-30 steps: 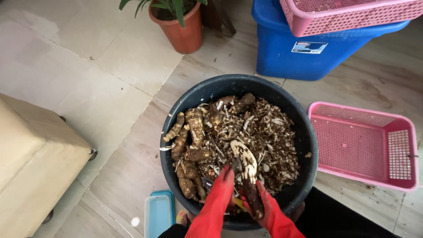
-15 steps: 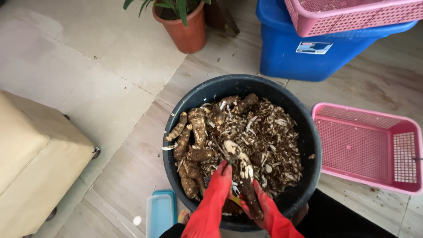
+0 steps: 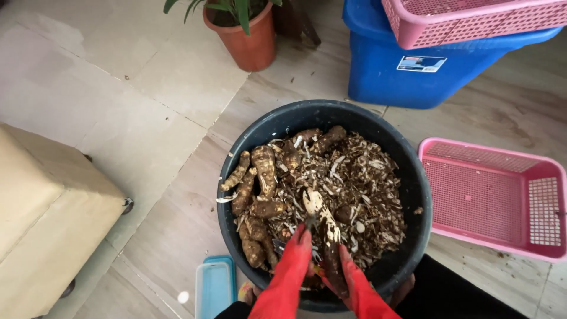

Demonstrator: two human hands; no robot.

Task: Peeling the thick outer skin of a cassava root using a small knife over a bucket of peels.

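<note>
The tub [image 3: 260,136] lies under both hands [image 3: 295,260], roots [image 3: 260,177] left of them, basket [image 3: 490,201] right, bin [image 3: 378,77] and plant pot [image 3: 245,44] beyond.

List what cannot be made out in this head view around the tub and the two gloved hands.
- Tool at the left hand: mostly hidden behind the partly peeled root; its kind cannot be told.
- Right hand: fingers wrap under the root, grip hidden; wrist cut off by the bottom edge.
- Dark tub floor: buried under peelings.
- Blue lidded box: cut off by the bottom edge.
- Pink basket: right end cut off.
</note>
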